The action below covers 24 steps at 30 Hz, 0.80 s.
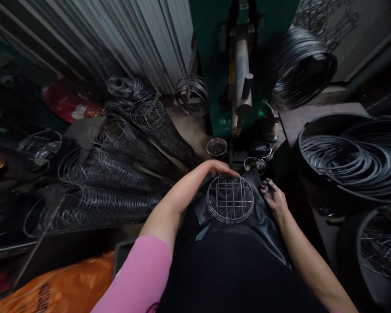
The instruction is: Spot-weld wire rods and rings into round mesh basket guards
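A round wire rack (230, 198), a ring crossed by straight bars, lies on the black apron (263, 219) over my lap; several rings seem stacked in it. My left hand (223, 167) bends over its far rim, fingers against the wire. To the right of the rack, apart from it, my right hand (274, 196) has its fingers curled together. Something greyish shows at those fingertips, too small to make out. Beyond my hands stands a green machine (220, 117) with a metal arm (243, 69) reaching toward me.
Long stacks of wire rings (111, 174) lie to the left. A wire coil (296, 69) hangs right of the machine. On the right are a tub (301, 143) of wire rings and another tub (355, 234) of short wire pieces. Small bowls (217, 148) sit below the machine.
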Available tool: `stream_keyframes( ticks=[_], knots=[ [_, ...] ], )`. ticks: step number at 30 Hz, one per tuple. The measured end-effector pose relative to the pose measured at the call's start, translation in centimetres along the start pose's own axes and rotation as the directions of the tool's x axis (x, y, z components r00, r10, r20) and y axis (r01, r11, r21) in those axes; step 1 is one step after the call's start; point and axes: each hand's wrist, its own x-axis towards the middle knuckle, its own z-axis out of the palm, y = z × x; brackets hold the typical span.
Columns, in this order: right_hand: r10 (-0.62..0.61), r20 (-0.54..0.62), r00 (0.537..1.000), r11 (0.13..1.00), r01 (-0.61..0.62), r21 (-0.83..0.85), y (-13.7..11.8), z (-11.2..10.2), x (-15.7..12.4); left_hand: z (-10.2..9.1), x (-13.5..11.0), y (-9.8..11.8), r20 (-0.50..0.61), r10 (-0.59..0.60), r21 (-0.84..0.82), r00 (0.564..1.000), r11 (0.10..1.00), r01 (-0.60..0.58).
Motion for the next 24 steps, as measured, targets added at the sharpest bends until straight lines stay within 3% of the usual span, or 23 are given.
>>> stream_keyframes(
  ticks=[6,12,15,18,20,21,24],
  knots=[
    [0.013,0.074,0.997,1.0,-0.013,-0.003,0.3,0.7,-1.0,0.9,-1.9,-1.1,-0.042,0.08,-0.062,0.996,0.995,-0.082],
    [0.05,0.06,0.997,0.997,-0.053,0.048,-0.4,1.3,-2.7,2.3,-3.8,-1.4,-0.106,0.118,-0.154,0.987,0.979,-0.134],
    [-0.004,0.072,0.997,1.0,0.006,-0.017,-0.3,1.2,-3.5,2.9,-4.5,-1.4,-0.12,0.123,-0.107,0.985,0.985,-0.136],
    [-0.158,0.082,0.984,0.976,0.169,-0.141,0.2,1.2,-4.3,3.5,-5.3,-1.3,-0.17,0.137,-0.05,0.976,0.988,-0.148],
    [-0.352,0.066,0.934,0.893,0.356,-0.275,0.4,1.0,-4.7,4.1,-6.0,-1.1,-0.226,0.159,-0.004,0.961,0.986,-0.165],
    [-0.464,0.07,0.883,0.812,0.456,-0.364,0.5,0.8,-4.8,4.5,-6.5,-1.0,-0.242,0.173,0.017,0.955,0.985,-0.174],
    [-0.683,0.195,0.704,0.469,0.627,-0.622,0.8,-0.3,-5.1,5.6,-8.0,-0.6,-0.278,0.226,0.096,0.934,0.974,-0.207]
  ],
)
